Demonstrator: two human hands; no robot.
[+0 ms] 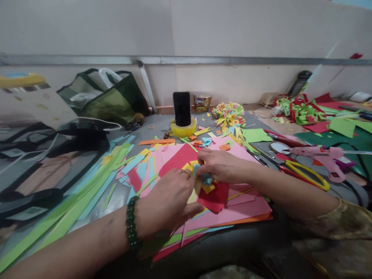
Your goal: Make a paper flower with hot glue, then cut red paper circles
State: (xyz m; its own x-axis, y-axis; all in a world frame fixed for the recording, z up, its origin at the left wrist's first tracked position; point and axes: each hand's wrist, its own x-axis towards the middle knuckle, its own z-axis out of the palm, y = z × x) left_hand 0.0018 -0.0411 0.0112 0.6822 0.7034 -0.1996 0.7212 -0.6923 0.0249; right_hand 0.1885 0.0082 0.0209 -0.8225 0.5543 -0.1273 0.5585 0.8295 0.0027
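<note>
My left hand (170,199), with a ring and a dark green bead bracelet (132,221), lies over the paper pile. Its thumb is spread away from the fingers, and its fingertips touch small folded yellow paper pieces (187,167). Opposite it, my right hand (222,166) has thumb and fingers closed on a small folded blue paper piece (207,179). Under both hands lie a red paper sheet (216,198) and pink paper sheets (232,217). My fingers partly hide the folded pieces.
Long green paper strips (87,193) lie left. A phone (181,108) stands in a yellow tape roll (183,128). Right are a pink glue gun (322,157) and scissors with yellow-and-red handles (308,174). Paper flowers (229,114), a cup (202,101) and a green bag (116,99) stand behind.
</note>
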